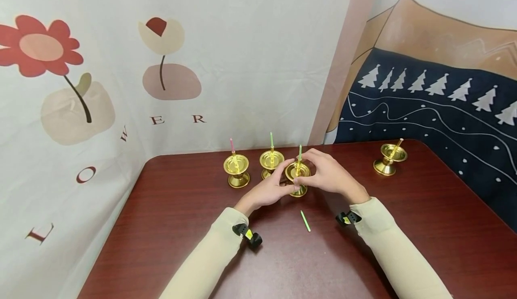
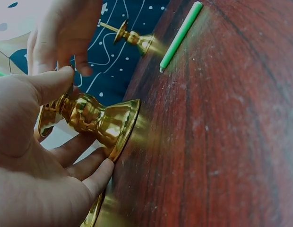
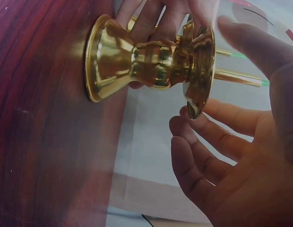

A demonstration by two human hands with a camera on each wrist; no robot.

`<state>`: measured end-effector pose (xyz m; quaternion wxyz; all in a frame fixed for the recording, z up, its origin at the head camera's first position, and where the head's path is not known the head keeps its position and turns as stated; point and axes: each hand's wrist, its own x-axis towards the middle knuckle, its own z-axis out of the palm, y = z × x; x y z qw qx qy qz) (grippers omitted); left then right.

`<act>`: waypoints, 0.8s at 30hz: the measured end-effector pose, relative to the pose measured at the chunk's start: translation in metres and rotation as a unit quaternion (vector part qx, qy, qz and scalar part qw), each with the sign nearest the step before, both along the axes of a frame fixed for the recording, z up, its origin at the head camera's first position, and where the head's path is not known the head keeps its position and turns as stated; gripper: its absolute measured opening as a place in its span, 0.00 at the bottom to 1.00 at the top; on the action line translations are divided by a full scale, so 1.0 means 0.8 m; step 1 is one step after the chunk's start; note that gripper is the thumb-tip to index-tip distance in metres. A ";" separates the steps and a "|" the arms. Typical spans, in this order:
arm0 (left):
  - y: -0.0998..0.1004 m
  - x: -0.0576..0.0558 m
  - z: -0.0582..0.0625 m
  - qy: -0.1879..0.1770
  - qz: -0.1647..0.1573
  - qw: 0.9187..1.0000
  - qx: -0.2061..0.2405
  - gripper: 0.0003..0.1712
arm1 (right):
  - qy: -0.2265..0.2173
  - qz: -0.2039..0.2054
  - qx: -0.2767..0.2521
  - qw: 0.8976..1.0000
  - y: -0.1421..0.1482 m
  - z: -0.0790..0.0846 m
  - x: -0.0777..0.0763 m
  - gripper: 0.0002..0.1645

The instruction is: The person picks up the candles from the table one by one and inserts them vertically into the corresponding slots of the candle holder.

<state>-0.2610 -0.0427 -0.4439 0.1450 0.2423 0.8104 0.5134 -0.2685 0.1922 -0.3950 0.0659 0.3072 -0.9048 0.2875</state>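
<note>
A brass candle holder (image 1: 298, 190) with a green candle (image 1: 300, 151) in its tube stands upright on the table between both hands. My left hand (image 1: 266, 192) grips it from the left. In the left wrist view the thumb lies at the dish, and the other fingers are around the stem and base (image 2: 119, 124). My right hand (image 1: 329, 172) holds the dish (image 3: 202, 71) from the right, thumb in front and fingertips at the far rim. A loose green candle (image 1: 305, 221) lies on the table nearer me.
To the left stand a holder (image 1: 238, 180) with a pink candle (image 1: 232, 145) and another holder (image 1: 271, 159) with a green candle (image 1: 271, 139). At the far right stands a holder (image 1: 385, 168) with no candle visible in its tube. Printed cloth (image 1: 250, 65) hangs behind the table (image 1: 169, 227).
</note>
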 end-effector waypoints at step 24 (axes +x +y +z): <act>-0.001 -0.015 -0.027 0.031 -0.045 0.998 -0.006 0.52 | -0.020 -0.092 0.010 0.995 0.023 -0.007 -0.013 0.34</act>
